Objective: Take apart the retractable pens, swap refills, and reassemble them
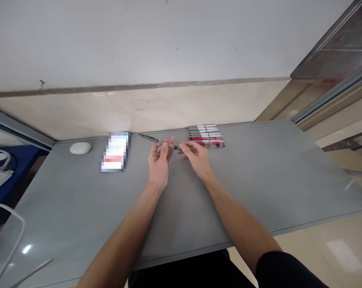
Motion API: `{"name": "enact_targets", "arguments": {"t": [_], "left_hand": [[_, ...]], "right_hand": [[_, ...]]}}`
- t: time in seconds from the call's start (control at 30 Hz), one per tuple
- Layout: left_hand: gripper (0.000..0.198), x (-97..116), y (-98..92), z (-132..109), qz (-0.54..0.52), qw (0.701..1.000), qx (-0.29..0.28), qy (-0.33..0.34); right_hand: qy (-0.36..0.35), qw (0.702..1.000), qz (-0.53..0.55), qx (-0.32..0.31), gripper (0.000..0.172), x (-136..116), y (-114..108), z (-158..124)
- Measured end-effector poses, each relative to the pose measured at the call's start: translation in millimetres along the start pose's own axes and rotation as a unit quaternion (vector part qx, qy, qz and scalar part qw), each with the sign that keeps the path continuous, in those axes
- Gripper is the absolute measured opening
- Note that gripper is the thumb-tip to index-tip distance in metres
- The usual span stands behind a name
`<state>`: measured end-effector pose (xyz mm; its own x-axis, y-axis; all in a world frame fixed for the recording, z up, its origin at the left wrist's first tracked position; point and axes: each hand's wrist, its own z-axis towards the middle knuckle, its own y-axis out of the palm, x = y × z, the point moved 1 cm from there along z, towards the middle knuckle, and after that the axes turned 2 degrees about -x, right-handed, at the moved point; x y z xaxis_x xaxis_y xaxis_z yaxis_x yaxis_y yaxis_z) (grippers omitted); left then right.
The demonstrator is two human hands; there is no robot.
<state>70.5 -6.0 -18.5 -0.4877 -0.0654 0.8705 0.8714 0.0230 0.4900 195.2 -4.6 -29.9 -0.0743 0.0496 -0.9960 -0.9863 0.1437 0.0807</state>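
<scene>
one pen [151, 138], pinched by left hand [159, 165] and right hand [199, 159], juts past the left.

Indoor workspace: grey table [259, 180], tiled floor [321, 240]

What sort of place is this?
Probably a simple indoor work area; the building type isn't clear. A grey table stands along a wall, pens lie in a row on it, and a glossy floor shows beyond.

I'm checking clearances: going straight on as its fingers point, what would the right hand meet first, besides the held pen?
Likely the left hand, holding the same pen farther along, though depth is hard to judge.
</scene>
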Motion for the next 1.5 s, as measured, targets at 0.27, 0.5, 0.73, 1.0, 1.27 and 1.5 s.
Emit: {"name": "enact_targets", "arguments": {"t": [0.27,0.5,0.73,1.0,1.27,1.5], "left_hand": [[0.019,-7,-1.6,-6,0.003,1.000,0.001,0.006],[0.031,-4,-14.6,-7,0.058,0.998,-0.032,-0.015],[0.034,-3,-10.9,-5,0.064,0.997,-0.048,-0.011],[0.045,11,-19.3,6,0.302,0.943,-0.137,0.031],[0.042,18,-53.4,13,0.693,0.665,-0.217,0.175],[0.057,0,-52.2,-3,0.770,0.596,-0.165,0.158]], "right_hand": [[0.028,0.998,0.065,-0.002,0.027,-2,-2,3],[0.060,0.979,0.187,0.060,0.030,4,1,10],[0.068,0.962,0.255,0.066,0.029,-2,15,4],[0.046,0.922,0.358,0.141,0.022,-14,3,10],[0.014,0.880,0.441,0.175,0.015,-10,-11,11],[-0.004,0.888,0.446,0.110,0.035,4,-8,9]]}}
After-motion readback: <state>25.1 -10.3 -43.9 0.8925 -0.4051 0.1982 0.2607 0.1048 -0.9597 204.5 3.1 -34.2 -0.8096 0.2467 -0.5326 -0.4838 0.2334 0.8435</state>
